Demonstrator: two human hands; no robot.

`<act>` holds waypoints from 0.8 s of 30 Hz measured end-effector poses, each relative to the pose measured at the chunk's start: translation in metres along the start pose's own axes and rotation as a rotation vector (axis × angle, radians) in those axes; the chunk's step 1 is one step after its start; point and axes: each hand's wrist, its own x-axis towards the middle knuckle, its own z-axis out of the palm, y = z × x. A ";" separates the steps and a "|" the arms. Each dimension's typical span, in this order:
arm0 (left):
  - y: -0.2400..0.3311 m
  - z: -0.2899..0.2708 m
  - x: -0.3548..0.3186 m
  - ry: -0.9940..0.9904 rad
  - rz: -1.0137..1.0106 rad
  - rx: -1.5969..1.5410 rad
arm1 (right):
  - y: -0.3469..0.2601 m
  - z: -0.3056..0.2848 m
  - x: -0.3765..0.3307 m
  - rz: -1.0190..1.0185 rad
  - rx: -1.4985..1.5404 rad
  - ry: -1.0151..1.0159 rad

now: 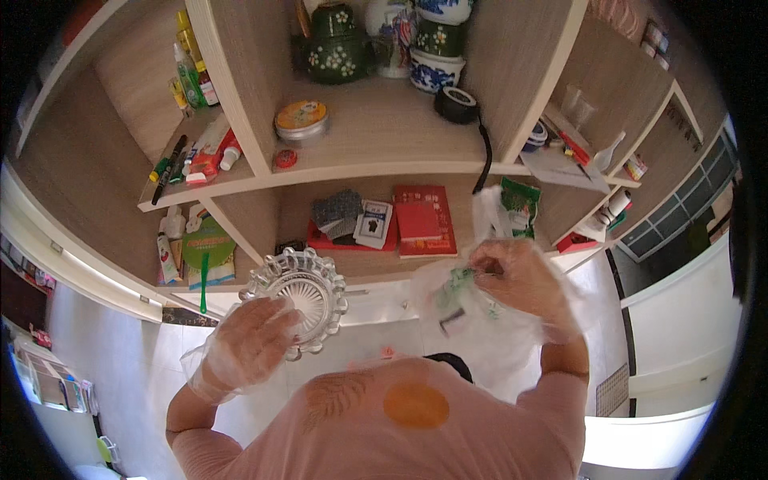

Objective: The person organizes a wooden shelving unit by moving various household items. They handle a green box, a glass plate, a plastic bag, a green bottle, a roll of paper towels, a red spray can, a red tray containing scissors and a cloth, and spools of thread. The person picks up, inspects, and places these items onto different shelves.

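My left hand [252, 340], in a thin clear plastic glove, grips the near left edge of a round clear glass dish [304, 298]. The dish has a knobbed rim and a ribbed base, and is held in front of the shelves. My right hand [516, 276] is closed, fingers pinched on a clear plastic bag [460, 308] with green print that hangs below and to the left of it. Thin clear plastic also shows around the right wrist. What lies inside the bag, if anything, I cannot make out.
A wooden shelf unit [360, 178] stands ahead. Its upper shelf bears a round tin [302, 120], a black roll [456, 105] with a hanging strap, and stacked bowls [438, 72]. Below lie red booklets [432, 232], playing cards [374, 223] and a green packet [520, 206]. A green fan [209, 244] hangs left.
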 end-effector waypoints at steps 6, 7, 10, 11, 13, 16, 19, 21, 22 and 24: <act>-0.002 -0.002 0.034 0.036 0.072 -0.092 | 0.172 0.052 0.024 0.265 -0.224 0.523; -0.001 -0.003 0.041 0.053 0.070 -0.101 | 0.203 0.062 0.032 0.301 -0.220 0.564; -0.002 -0.029 0.078 -0.025 0.117 -0.138 | 0.273 0.086 0.055 0.341 -0.229 0.646; -0.003 -0.037 0.088 -0.077 0.140 -0.155 | 0.286 0.093 0.058 0.318 -0.246 0.647; -0.004 -0.036 0.100 0.124 -0.037 -0.401 | 0.336 0.101 0.054 0.322 -0.340 0.586; -0.001 -0.046 0.113 0.389 -0.362 -0.619 | 0.309 0.115 0.064 0.274 -0.262 0.602; -0.004 -0.044 0.156 0.705 -0.517 -1.389 | 0.249 0.100 0.060 0.188 -0.290 0.559; -0.019 -0.041 0.172 0.806 -0.620 -1.742 | 0.233 0.092 0.052 0.105 -0.363 0.540; -0.027 -0.034 0.180 0.821 -0.623 -1.832 | 0.232 0.088 0.042 0.065 -0.430 0.548; -0.039 -0.024 0.187 0.889 -0.639 -1.970 | 0.215 0.081 0.034 -0.028 -0.478 0.513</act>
